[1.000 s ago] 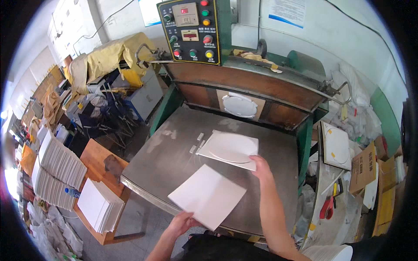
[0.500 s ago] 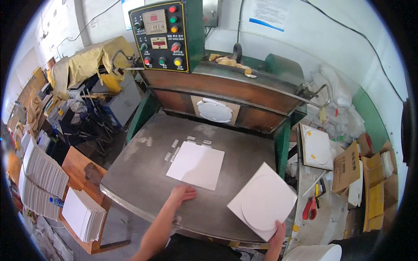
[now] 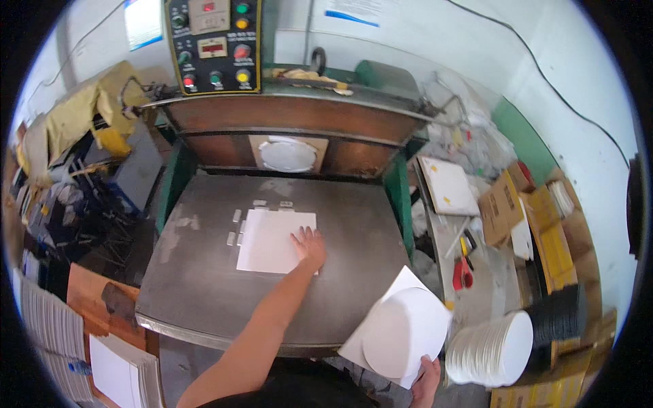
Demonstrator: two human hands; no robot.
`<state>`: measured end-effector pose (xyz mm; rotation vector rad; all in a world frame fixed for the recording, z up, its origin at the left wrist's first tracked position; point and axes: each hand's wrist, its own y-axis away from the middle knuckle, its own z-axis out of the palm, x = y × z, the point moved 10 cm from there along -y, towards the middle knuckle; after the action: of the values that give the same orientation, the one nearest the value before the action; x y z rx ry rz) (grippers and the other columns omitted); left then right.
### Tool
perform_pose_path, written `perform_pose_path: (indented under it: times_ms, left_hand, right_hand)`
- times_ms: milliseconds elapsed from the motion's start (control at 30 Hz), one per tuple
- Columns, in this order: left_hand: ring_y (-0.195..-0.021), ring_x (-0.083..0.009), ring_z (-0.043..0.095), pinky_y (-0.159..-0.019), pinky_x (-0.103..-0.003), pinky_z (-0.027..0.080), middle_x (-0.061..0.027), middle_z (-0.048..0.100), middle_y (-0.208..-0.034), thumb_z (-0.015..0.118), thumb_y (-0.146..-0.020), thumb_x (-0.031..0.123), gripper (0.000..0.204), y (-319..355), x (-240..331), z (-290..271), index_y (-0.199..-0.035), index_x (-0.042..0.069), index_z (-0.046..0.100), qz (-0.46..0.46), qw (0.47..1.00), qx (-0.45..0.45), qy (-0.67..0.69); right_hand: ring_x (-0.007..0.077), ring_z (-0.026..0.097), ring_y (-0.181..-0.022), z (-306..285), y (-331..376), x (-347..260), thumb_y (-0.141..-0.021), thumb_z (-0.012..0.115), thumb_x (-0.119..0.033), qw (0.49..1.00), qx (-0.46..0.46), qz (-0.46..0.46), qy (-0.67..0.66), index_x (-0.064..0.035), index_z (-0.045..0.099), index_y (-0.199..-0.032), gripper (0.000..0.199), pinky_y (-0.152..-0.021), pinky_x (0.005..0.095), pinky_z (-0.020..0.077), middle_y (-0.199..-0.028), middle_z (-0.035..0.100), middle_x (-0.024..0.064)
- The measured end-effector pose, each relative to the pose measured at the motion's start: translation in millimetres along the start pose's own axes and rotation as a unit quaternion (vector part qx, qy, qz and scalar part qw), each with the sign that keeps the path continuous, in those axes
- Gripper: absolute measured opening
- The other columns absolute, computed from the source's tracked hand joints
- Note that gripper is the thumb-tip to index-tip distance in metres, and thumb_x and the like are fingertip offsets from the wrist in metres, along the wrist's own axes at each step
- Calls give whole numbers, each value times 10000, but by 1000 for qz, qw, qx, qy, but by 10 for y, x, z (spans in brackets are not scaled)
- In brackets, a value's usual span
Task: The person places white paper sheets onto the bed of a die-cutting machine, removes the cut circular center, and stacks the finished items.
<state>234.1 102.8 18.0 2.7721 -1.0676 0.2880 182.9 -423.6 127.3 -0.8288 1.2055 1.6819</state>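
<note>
A white square sheet (image 3: 269, 241) lies flat on the grey metal bed (image 3: 197, 285) of a press. My left hand (image 3: 310, 249) rests on the sheet's right side, fingers spread. Small pale blocks (image 3: 236, 216) sit along the sheet's left and far edges. My right hand (image 3: 427, 379) grips the lower corner of a white square board (image 3: 430, 314) beyond the bed's front right corner. A round white disc (image 3: 394, 333) shows on that board, partly turned out of its plane; whether it is loose cannot be told. The right thumb lies on top, other fingers mostly hidden.
A round die plate (image 3: 288, 155) is fixed to the press head, below a control box (image 3: 214, 51). White discs (image 3: 486, 350) stand stacked at right, near red-handled scissors (image 3: 463, 273) on a side table. White sheets (image 3: 115, 374) are piled on a wooden stand at left.
My left hand has moved from the bed before the sheet onto its right side. My right hand has tilted the board, shifting its disc. The view has also turned.
</note>
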Motion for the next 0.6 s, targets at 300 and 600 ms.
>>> perform_pose_path:
  times_ms: [300,600]
  left_hand:
    - [-880,-214,647,-775,-337,529,-137,654,-1064,543,-955,360,462,1786,1107,-650,-1272,26,510,159,703,-334,607]
    - [-916,-171,621,-774,-340,552,-74,607,-1083,520,-947,98,381,3408,2064,-632,-1316,19,471,204,643,-474,566]
  right_hand:
    - [257,619,-1035,-628,715,56,-878,574,-74,995,93,13,-46,43,520,-1242,387,-911,380,497,-1160,625,158]
    - [160,607,-710,-1565,952,433,-939,596,-165,988,55,8,-142,16,603,-1141,271,-669,292,496,-845,676,81]
